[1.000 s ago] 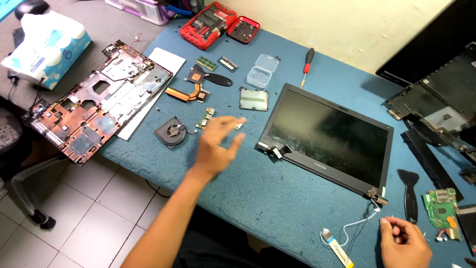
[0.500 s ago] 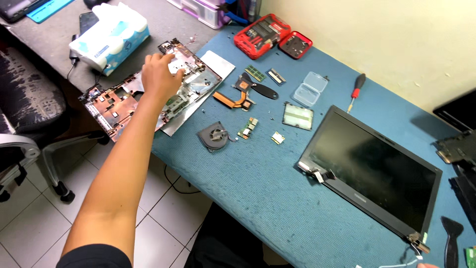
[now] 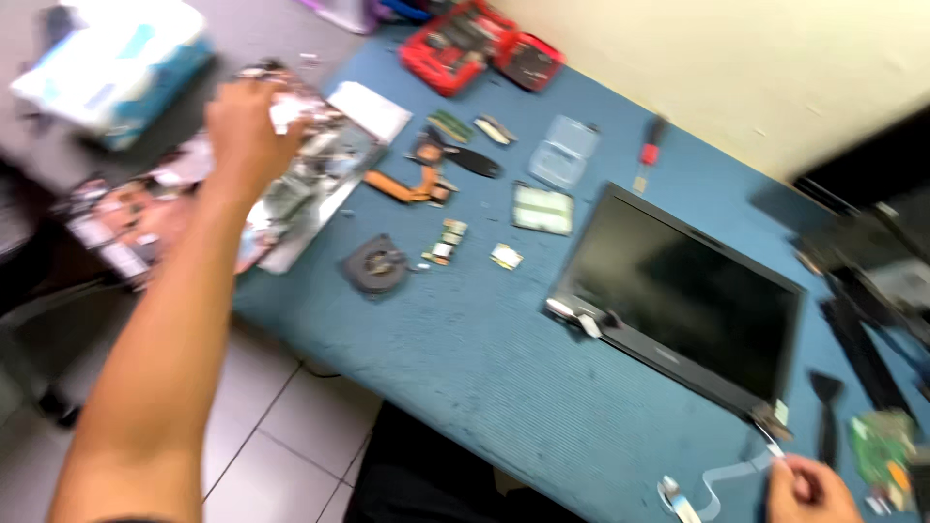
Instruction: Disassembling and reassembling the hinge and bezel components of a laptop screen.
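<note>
Nearest the camera, low at the frame's right edge: the right hand (image 3: 809, 489) is closed, pinching the end of a thin pale flat ribbon cable (image 3: 722, 476). The cable lies limp on the blue cloth-covered table (image 3: 465, 368), running from the fingers leftward to a looped end near the table's front edge, and back up toward the hinge corner of the black laptop screen panel (image 3: 683, 295).

The panel lies flat, glass up, detached from any base. Its long axis runs diagonally, from near-left to far-right; the hinge edge faces the camera.

Judged from the layout, the teardown is far along: a round black cooling fan (image 3: 376, 263), a copper heat pipe (image 3: 407, 184), small green circuit boards (image 3: 541, 207) and a red-handled screwdriver (image 3: 651, 140) are spread apart across the table. The screen and its cable look like what remains in hand.

Farther left, the left hand (image 3: 242, 126) reaches over the stripped laptop base chassis (image 3: 291, 199), fingers curled on a small white object (image 3: 286, 108); blur hides what it is.

Farthest back: a red open tool case (image 3: 465, 44).
</note>
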